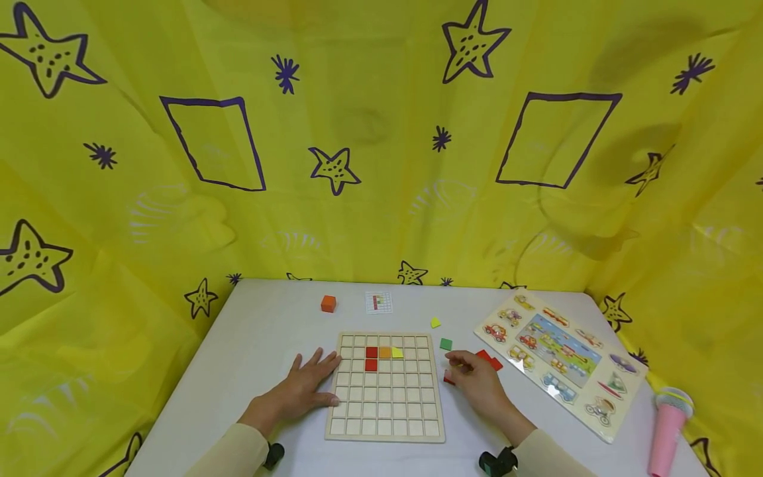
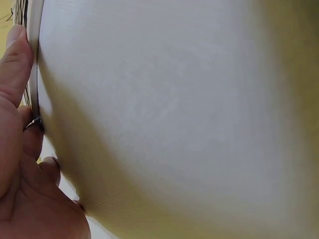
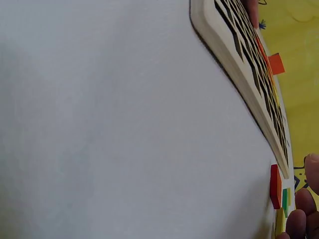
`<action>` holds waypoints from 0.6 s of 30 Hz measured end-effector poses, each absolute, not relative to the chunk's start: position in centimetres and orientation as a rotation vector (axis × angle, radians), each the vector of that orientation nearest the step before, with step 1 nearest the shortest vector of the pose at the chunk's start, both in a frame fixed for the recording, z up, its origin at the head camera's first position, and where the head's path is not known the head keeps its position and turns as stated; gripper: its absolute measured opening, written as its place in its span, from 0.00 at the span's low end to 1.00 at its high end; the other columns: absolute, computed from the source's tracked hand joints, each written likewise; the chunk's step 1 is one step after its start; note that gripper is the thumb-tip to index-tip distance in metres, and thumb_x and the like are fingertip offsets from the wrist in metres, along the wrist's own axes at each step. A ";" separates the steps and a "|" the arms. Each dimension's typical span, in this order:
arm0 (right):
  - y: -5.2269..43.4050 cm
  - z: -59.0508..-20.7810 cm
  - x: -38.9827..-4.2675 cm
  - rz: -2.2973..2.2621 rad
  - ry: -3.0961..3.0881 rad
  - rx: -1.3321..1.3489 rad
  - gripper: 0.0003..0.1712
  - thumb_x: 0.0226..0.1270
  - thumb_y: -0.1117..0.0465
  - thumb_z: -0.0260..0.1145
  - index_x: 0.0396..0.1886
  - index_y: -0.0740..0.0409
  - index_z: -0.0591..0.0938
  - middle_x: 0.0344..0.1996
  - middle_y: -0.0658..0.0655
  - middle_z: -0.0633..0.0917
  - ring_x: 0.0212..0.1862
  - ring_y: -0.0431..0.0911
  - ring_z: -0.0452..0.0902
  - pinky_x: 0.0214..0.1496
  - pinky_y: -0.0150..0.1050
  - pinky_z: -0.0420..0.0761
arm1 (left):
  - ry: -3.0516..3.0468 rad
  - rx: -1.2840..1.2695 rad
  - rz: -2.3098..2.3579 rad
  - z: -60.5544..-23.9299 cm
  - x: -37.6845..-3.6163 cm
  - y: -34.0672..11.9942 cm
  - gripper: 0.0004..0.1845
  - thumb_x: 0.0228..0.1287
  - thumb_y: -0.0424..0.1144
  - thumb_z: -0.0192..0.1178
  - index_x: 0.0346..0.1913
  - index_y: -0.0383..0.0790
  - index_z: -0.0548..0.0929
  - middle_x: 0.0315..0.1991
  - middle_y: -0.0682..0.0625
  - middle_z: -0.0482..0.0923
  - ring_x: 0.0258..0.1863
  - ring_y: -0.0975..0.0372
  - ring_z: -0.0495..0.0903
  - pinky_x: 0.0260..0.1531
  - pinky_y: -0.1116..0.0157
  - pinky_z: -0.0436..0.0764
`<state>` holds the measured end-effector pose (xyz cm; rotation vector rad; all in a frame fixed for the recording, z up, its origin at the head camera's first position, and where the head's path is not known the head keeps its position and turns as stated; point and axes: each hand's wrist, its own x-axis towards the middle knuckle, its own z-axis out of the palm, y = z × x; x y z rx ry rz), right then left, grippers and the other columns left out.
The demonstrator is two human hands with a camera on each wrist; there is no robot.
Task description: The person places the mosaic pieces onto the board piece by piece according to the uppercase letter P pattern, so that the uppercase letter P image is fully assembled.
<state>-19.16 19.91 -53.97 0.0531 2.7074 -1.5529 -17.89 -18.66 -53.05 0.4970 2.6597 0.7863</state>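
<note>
The right hand (image 1: pixel 477 384), at lower centre-right of the head view, curls its fingers down over a small red tile (image 1: pixel 448 379) lying on the desk (image 1: pixel 268 331) just right of the wooden grid board (image 1: pixel 386 424); the grip looks like a pinch on that tile, though the fingertips themselves are covered by the back of the hand. In the right wrist view the red tile (image 3: pixel 275 186) stands on edge at lower right, beside fingertips (image 3: pixel 298 219) cut off by the frame.

The left hand (image 1: pixel 301 394) lies flat with fingers spread, touching the board's left edge and steadying it. In the left wrist view only the side of that hand (image 2: pixel 20 149) and a blurred sliver of the board show.

On the board, two red tiles (image 1: pixel 371 358), an orange tile (image 1: pixel 385 352) and a yellow triangle (image 1: pixel 397 352) fill cells near the top. More red tiles (image 1: pixel 490 359), a green tile (image 1: pixel 446 344) and a yellow piece (image 1: pixel 436 322) lie loose to the right. A small pattern card (image 1: pixel 379 303) and an orange cube (image 1: pixel 328 303) sit farther back.

I judge the step to be picking up a tile; placing it would call for lifting it clear and matching a cell to the card, whose pattern is too small to read.

A vehicle puzzle (image 1: pixel 560 358) and a pink toy (image 1: pixel 667 430) lie at right.
</note>
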 end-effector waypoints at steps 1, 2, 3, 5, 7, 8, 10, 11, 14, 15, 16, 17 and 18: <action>20.1 -54.0 -19.1 -1.547 2.706 0.051 0.18 0.66 0.67 0.75 0.56 0.57 0.88 0.49 0.55 0.88 0.47 0.45 0.77 0.44 0.29 0.81 | 2.660 0.498 0.786 -53.0 -17.9 -18.7 0.51 0.63 0.59 0.70 0.83 0.43 0.62 0.84 0.47 0.57 0.86 0.44 0.44 0.81 0.33 0.34; 20.3 -54.1 -19.0 -1.543 2.703 0.046 0.18 0.66 0.67 0.76 0.55 0.57 0.88 0.50 0.55 0.88 0.47 0.46 0.77 0.45 0.29 0.80 | 2.660 0.499 0.788 -53.0 -17.9 -18.7 0.50 0.63 0.59 0.70 0.83 0.43 0.62 0.84 0.46 0.57 0.86 0.43 0.44 0.81 0.33 0.34; 20.4 -54.1 -18.9 -1.541 2.700 0.036 0.18 0.66 0.67 0.76 0.55 0.57 0.88 0.51 0.56 0.89 0.48 0.46 0.77 0.45 0.29 0.80 | 2.661 0.499 0.788 -53.0 -17.9 -18.7 0.50 0.63 0.59 0.70 0.83 0.43 0.62 0.84 0.46 0.57 0.86 0.43 0.44 0.81 0.33 0.34; 20.7 -54.3 -18.7 -1.537 2.690 0.023 0.19 0.65 0.68 0.76 0.56 0.57 0.88 0.52 0.56 0.89 0.49 0.46 0.77 0.48 0.30 0.80 | 2.662 0.502 0.790 -52.9 -17.8 -18.7 0.50 0.63 0.59 0.70 0.83 0.43 0.62 0.84 0.47 0.57 0.86 0.44 0.44 0.81 0.33 0.34; 20.8 -54.4 -18.6 -1.515 2.698 0.004 0.20 0.63 0.69 0.76 0.56 0.57 0.88 0.52 0.55 0.89 0.50 0.46 0.77 0.49 0.30 0.79 | 2.662 0.502 0.792 -53.0 -17.8 -18.7 0.50 0.64 0.59 0.70 0.83 0.43 0.62 0.84 0.47 0.57 0.86 0.44 0.44 0.81 0.34 0.34; 20.9 -54.5 -18.6 -1.503 2.704 -0.004 0.21 0.63 0.69 0.77 0.56 0.57 0.88 0.52 0.55 0.89 0.50 0.46 0.77 0.49 0.31 0.79 | 2.662 0.503 0.793 -53.0 -17.8 -18.7 0.50 0.64 0.59 0.70 0.83 0.43 0.62 0.84 0.47 0.57 0.86 0.44 0.44 0.81 0.34 0.34; 21.0 -54.6 -18.5 -1.471 2.722 -0.017 0.21 0.61 0.70 0.77 0.55 0.57 0.88 0.51 0.53 0.89 0.49 0.45 0.77 0.50 0.31 0.79 | 2.660 0.505 0.796 -53.0 -17.8 -18.7 0.50 0.64 0.59 0.70 0.83 0.43 0.62 0.84 0.47 0.57 0.86 0.44 0.44 0.81 0.34 0.33; 21.1 -54.7 -18.5 -1.458 2.730 -0.025 0.22 0.61 0.71 0.77 0.55 0.57 0.88 0.50 0.53 0.89 0.48 0.45 0.76 0.49 0.32 0.79 | 2.660 0.506 0.799 -53.1 -17.8 -18.7 0.50 0.64 0.59 0.70 0.83 0.43 0.62 0.84 0.47 0.57 0.86 0.44 0.44 0.81 0.34 0.33; 21.1 -54.9 -18.6 -1.428 2.754 -0.054 0.22 0.59 0.73 0.77 0.54 0.58 0.89 0.48 0.52 0.89 0.46 0.44 0.76 0.48 0.32 0.78 | 2.659 0.507 0.803 -53.0 -17.7 -18.7 0.50 0.64 0.59 0.70 0.83 0.42 0.62 0.84 0.46 0.57 0.86 0.43 0.44 0.81 0.33 0.33; 21.1 -55.0 -18.6 -1.422 2.762 -0.064 0.22 0.59 0.74 0.76 0.53 0.58 0.89 0.48 0.51 0.90 0.46 0.44 0.75 0.48 0.32 0.78 | 2.660 0.507 0.803 -53.0 -17.7 -18.7 0.50 0.64 0.59 0.70 0.83 0.42 0.62 0.84 0.46 0.57 0.86 0.43 0.44 0.81 0.33 0.33; 21.1 -55.0 -18.6 -1.414 2.769 -0.074 0.21 0.59 0.74 0.76 0.53 0.58 0.89 0.48 0.51 0.90 0.46 0.44 0.75 0.47 0.32 0.78 | 2.661 0.508 0.802 -53.0 -17.7 -18.7 0.50 0.64 0.59 0.70 0.83 0.42 0.62 0.84 0.46 0.57 0.86 0.43 0.44 0.81 0.33 0.33; 21.1 -55.0 -18.6 -1.412 2.773 -0.079 0.21 0.59 0.75 0.75 0.52 0.58 0.89 0.48 0.51 0.90 0.45 0.43 0.75 0.47 0.32 0.77 | 2.662 0.508 0.802 -53.0 -17.8 -18.7 0.50 0.64 0.59 0.70 0.83 0.42 0.62 0.84 0.46 0.57 0.86 0.43 0.44 0.81 0.34 0.33; 21.1 -55.0 -18.6 -1.406 2.779 -0.083 0.21 0.59 0.75 0.75 0.52 0.58 0.89 0.47 0.51 0.90 0.45 0.43 0.75 0.47 0.32 0.77 | 2.663 0.509 0.801 -53.0 -17.7 -18.7 0.50 0.64 0.59 0.70 0.83 0.42 0.62 0.84 0.46 0.57 0.86 0.43 0.44 0.81 0.34 0.33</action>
